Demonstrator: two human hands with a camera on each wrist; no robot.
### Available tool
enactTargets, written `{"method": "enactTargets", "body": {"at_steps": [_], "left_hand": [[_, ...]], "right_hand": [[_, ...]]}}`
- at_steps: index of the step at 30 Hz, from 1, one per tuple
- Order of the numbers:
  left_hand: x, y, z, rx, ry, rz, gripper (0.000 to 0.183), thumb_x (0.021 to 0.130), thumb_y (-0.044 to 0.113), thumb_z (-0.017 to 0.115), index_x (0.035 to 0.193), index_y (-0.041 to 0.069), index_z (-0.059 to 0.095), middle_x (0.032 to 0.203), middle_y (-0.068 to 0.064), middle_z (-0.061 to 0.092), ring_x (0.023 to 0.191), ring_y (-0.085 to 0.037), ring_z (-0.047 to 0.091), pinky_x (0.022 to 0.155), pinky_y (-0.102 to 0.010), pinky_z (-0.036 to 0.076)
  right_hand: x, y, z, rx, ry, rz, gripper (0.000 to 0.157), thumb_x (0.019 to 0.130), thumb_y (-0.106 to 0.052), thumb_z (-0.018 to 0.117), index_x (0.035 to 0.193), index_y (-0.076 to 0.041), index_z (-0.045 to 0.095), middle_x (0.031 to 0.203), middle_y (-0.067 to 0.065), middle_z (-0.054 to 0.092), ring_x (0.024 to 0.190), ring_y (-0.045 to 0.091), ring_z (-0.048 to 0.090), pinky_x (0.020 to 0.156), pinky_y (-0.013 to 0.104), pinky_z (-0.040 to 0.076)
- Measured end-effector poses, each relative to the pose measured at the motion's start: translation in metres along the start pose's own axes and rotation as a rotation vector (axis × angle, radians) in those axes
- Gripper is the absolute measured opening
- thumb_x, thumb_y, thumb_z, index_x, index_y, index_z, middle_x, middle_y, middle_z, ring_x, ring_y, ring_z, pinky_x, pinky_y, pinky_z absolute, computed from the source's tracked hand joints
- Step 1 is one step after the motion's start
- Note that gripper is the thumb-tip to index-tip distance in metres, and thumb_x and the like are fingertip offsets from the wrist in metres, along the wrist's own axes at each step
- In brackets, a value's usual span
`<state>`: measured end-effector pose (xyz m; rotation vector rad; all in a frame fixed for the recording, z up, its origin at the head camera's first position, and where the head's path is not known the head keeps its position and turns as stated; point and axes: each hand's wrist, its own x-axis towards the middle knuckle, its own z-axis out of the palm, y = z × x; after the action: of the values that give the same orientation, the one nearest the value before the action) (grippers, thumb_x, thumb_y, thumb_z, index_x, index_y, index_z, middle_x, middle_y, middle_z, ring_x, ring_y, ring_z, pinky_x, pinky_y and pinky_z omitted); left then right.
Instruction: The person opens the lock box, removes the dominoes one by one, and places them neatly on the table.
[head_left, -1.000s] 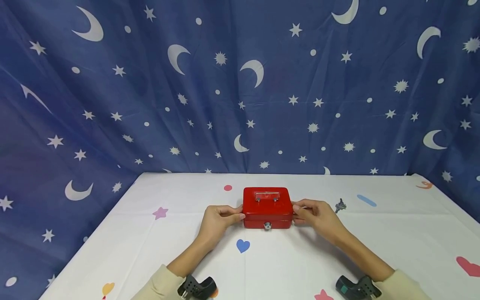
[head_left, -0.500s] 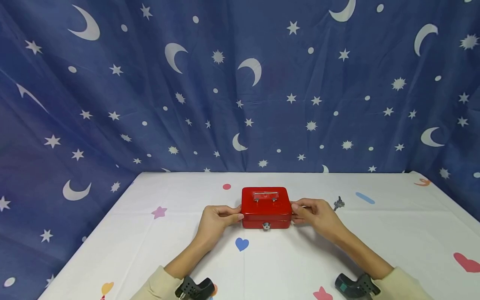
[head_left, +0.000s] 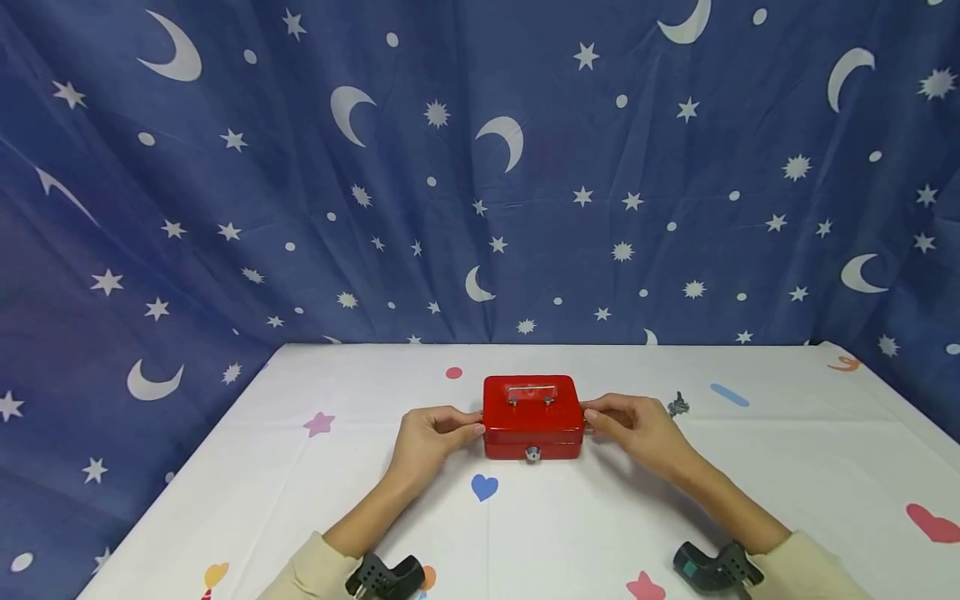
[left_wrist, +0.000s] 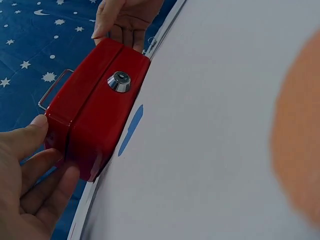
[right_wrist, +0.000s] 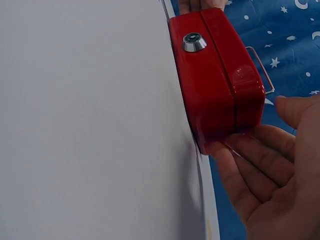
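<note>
A red cash box (head_left: 532,417) with a silver lock on its front and a wire handle on its lid rests on the white table, lid down. At its left end, my left hand (head_left: 429,442) touches it; in the left wrist view the left thumb (left_wrist: 37,122) lies at the lid's edge and relaxed fingers meet the end wall. My right hand (head_left: 637,429) is at the opposite end. From the right wrist, the right fingers (right_wrist: 260,150) look extended against the end wall, while the thumb (right_wrist: 290,107) stands apart from the box.
Small silvery keys (head_left: 678,405) lie right of the box, beyond the right hand. The tablecloth (head_left: 555,533) carries printed hearts, stars and other shapes. Behind the table's far edge hangs a blue curtain (head_left: 420,167) with moons and stars.
The left hand has shifted slightly left, and the right hand's fingers have risen a little at the box's end. The box has stayed nearly in place, with a slight shift of the head view.
</note>
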<state>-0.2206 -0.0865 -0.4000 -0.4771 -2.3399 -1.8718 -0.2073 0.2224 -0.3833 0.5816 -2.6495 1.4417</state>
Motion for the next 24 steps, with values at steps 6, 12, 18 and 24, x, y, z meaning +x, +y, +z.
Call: {"method": "enactTargets", "body": {"at_steps": [6, 12, 18, 24], "left_hand": [[0.002, -0.004, -0.001, 0.099, -0.055, 0.130, 0.044, 0.078, 0.017, 0.080, 0.121, 0.015, 0.068, 0.117, -0.002, 0.067, 0.100, -0.020, 0.066, 0.082, -0.029, 0.055], [0.006, -0.010, 0.000, 0.206, -0.178, 0.237, 0.069, 0.073, 0.016, 0.084, 0.136, 0.016, 0.055, 0.143, 0.003, 0.047, 0.123, -0.019, 0.050, 0.091, -0.036, 0.050], [0.009, -0.014, 0.001, 0.186, -0.227, 0.218, 0.084, 0.073, 0.015, 0.084, 0.145, 0.018, 0.042, 0.149, 0.005, 0.038, 0.131, -0.019, 0.042, 0.097, -0.036, 0.046], [0.009, -0.011, 0.002, 0.217, -0.242, 0.203, 0.090, 0.074, 0.010, 0.082, 0.149, 0.017, 0.034, 0.152, 0.004, 0.033, 0.135, -0.021, 0.038, 0.101, -0.037, 0.042]], "right_hand": [[0.002, 0.011, 0.000, -0.024, 0.017, -0.061, 0.042, 0.090, -0.031, 0.068, 0.128, -0.014, 0.060, 0.121, 0.004, 0.064, 0.101, 0.019, 0.065, 0.084, 0.028, 0.053], [0.005, 0.024, 0.002, 0.090, -0.059, -0.088, 0.064, 0.082, -0.024, 0.076, 0.139, -0.015, 0.049, 0.133, 0.010, 0.054, 0.114, 0.032, 0.058, 0.087, 0.029, 0.052], [0.010, 0.030, 0.004, 0.075, -0.095, -0.087, 0.083, 0.076, -0.023, 0.082, 0.147, -0.021, 0.039, 0.143, 0.010, 0.045, 0.121, 0.035, 0.052, 0.090, 0.034, 0.051], [0.017, 0.033, 0.004, 0.075, -0.110, -0.052, 0.089, 0.073, -0.025, 0.084, 0.148, -0.021, 0.036, 0.146, 0.009, 0.043, 0.126, 0.033, 0.048, 0.093, 0.032, 0.049]]}}
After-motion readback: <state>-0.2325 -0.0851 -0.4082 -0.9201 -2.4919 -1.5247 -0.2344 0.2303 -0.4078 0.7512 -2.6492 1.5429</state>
